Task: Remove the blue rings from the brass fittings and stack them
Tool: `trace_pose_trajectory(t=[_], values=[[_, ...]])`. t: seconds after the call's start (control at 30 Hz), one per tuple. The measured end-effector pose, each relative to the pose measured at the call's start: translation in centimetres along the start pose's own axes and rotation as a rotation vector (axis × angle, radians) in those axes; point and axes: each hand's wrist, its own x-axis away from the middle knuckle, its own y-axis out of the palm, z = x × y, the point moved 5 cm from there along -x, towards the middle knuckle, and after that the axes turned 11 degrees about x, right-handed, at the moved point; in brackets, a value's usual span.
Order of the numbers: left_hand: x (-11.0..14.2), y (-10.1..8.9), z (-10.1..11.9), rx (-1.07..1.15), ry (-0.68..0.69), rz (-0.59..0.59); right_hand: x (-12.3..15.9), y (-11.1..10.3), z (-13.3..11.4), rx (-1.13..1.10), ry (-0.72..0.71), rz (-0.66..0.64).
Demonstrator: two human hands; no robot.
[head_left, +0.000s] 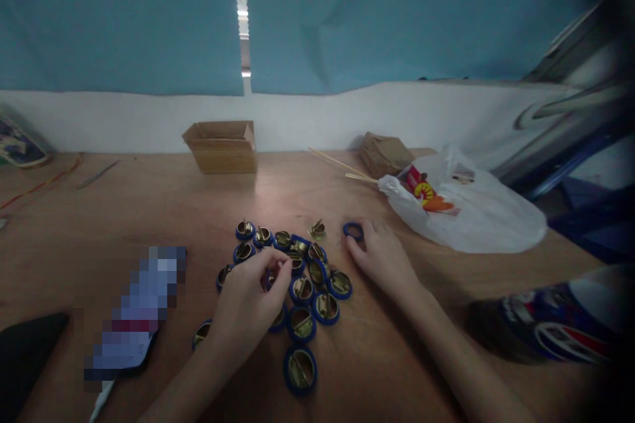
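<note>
My right hand (381, 252) rests on the table with thumb and fingers closed on a blue ring (352, 232). To its left lies a loose brass-coloured pin back (317, 230), with its clasp raised. Over the middle of the group hangs my left hand (253, 294), thumb and fingertips pinched together; whatever is between them is too small or hidden to name. Several round pin badges (301, 324) lie face down around it, blue-rimmed with brass backs and pins. One badge (300, 370) sits nearest me, and another (202, 333) is partly covered by my left wrist.
A smartphone (136, 314) with a white cable lies at left. Toward the back wall stand an open cardboard box (225, 152) and a crumpled brown paper bag (384, 153). On the right are a white plastic bag (491, 211) with sticks beside it and a lying drink bottle (540, 324).
</note>
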Motion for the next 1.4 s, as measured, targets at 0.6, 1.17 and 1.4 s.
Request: trace_pose_trajectory(t=[0.6,1.17,1.4], values=[[-0.2,0.0,-0.1,-0.178,0.06,0.018,2.7,-2.8,-6.6,-0.569,-0.315,-0.002],[0.1,0.2,1.1,-0.086,0.197,-0.014,2.1,-4.1,-4.9,-0.814,-0.201,-0.181],[1.2,1.3,2.3,0.071,0.402,-0.185,2.4,-3.4,-5.3,-1.288,-0.05,-0.365]])
